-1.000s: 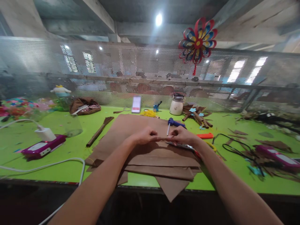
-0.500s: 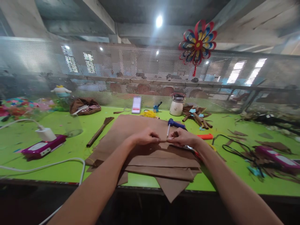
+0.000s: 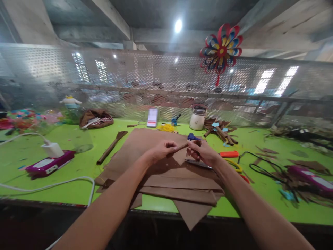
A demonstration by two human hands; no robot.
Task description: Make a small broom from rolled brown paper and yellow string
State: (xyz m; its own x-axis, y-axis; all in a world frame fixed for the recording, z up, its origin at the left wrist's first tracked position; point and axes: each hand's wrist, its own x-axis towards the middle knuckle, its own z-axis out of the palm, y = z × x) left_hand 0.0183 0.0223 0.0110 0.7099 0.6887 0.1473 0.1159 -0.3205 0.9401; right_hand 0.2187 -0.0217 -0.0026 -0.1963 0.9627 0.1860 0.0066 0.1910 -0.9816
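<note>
My left hand (image 3: pixel 166 149) and my right hand (image 3: pixel 199 150) are closed on the two ends of a narrow brown paper strip (image 3: pixel 180 148), held slightly slanted above a stack of brown paper sheets (image 3: pixel 151 138). Whether the strip is folded or rolled I cannot tell. Below my right hand lie scissors (image 3: pixel 196 163), their blades on the paper and the red and yellow handles partly behind my forearm. Just behind the right hand rests a blue-handled tool (image 3: pixel 191 136), mostly covered. A folded paper edge (image 3: pixel 179 195) crosses the front of the stack.
A rolled brown paper stick (image 3: pixel 110 148) lies left of the stack. Purple power strips (image 3: pixel 50 165) sit at both sides, with a white cable on the left. Behind are a phone (image 3: pixel 152 118), a white jar (image 3: pixel 197 119) and paper scraps (image 3: pixel 221 131). An orange handle (image 3: pixel 229 154) lies at right.
My hands have moved slightly apart, and the strip now slants up to the right. My right hand has risen a little, showing more of the scissors. The view has shifted slightly.
</note>
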